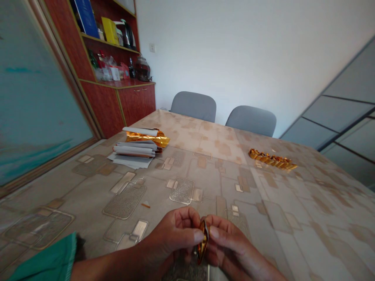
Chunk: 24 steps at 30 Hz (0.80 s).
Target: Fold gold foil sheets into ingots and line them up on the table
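Observation:
Between my two hands, just above the near part of the table, is a small folded piece of gold foil paper (202,246), narrow and pointed at its lower end. My left hand (178,232) pinches it from the left, thumb in front. From the right, my right hand (228,242) grips its upper edge between thumb and fingers. Parts of the piece are covered by my fingers. Farther right on the table lies a row of folded gold foil pieces (272,159), set closely side by side. At the back left rests a stack of gold and white paper sheets (134,150), curled and partly folded.
A patterned cloth covers the table (205,175), with a tiny paper scrap (145,205) on it. Two grey chairs (193,105) stand at the far edge. A red-brown cabinet (136,101) with jars and a kettle is at the back left.

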Tool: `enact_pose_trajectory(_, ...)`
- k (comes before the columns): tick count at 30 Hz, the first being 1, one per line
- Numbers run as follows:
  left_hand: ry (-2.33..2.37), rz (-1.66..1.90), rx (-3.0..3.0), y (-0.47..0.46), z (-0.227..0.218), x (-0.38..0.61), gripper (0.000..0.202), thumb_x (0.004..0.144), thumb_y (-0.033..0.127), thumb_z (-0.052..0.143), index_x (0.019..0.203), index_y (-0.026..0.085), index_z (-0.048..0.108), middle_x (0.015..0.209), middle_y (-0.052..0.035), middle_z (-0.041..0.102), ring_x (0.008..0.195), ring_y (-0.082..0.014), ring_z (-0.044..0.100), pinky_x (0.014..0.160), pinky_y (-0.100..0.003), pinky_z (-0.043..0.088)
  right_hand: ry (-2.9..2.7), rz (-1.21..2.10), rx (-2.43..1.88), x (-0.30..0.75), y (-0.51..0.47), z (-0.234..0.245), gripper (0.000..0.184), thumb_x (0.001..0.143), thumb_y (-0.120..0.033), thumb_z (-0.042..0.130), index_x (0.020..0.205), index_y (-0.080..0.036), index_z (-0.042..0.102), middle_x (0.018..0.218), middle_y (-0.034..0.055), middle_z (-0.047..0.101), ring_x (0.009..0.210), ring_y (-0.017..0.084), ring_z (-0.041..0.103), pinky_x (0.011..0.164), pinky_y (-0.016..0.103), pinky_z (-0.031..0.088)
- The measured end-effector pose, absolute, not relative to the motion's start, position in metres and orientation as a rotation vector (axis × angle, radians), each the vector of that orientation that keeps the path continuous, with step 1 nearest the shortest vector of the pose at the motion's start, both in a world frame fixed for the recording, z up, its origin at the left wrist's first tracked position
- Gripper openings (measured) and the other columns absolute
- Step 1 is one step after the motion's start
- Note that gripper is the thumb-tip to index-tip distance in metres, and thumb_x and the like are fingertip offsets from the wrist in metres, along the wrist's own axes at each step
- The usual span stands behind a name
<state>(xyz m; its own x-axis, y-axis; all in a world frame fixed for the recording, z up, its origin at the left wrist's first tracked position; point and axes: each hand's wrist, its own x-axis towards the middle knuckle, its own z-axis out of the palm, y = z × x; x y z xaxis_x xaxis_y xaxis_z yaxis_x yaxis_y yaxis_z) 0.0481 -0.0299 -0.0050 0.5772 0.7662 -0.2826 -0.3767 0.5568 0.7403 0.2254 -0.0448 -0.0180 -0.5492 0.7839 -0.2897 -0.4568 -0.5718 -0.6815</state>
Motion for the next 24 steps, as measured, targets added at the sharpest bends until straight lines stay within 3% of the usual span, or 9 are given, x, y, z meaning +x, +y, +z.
enact_pose_trajectory(15,0.784,0.734,0.722,-0.0276,-0.0057,0.0486,0.050,0.058,0.049,0.090,0.073,0.018,0.053,0.055,0.0064,0.053,0.045,-0.0050,0.042,0.041,-0.015,0.033,-0.740,2.165,-0.653,0.2178,-0.0440,-0.0109,0.035,0.078,-0.041,0.083,0.091,-0.010,0.075,0.085,0.0092,0.073,0.078,0.017,0.067,0.071,0.026,0.048)
enact_pose_trajectory(19,0.828,0.737,0.727,-0.0267,-0.0062,0.0498,0.051,0.058,0.050,0.090,0.073,0.018,0.053,0.052,0.0077,0.051,0.043,-0.0043,0.041,0.040,-0.015,0.031,-0.721,2.158,-0.670,0.2173,-0.0443,-0.0111,0.030,0.079,-0.039,0.083,0.090,-0.012,0.076,0.085,0.0076,0.074,0.080,0.018,0.068,0.079,0.029,0.049)
enact_pose_trajectory(24,0.798,0.750,0.716,-0.0271,-0.0135,0.0500,0.052,0.061,0.055,0.088,0.076,0.018,0.055,0.052,0.0069,0.053,0.043,-0.0049,0.041,0.040,-0.015,0.032,-0.747,2.153,-0.680,0.2187,-0.0436,-0.0130,0.031,0.081,-0.040,0.080,0.091,-0.011,0.076,0.085,0.0082,0.074,0.080,0.018,0.068,0.078,0.029,0.049)
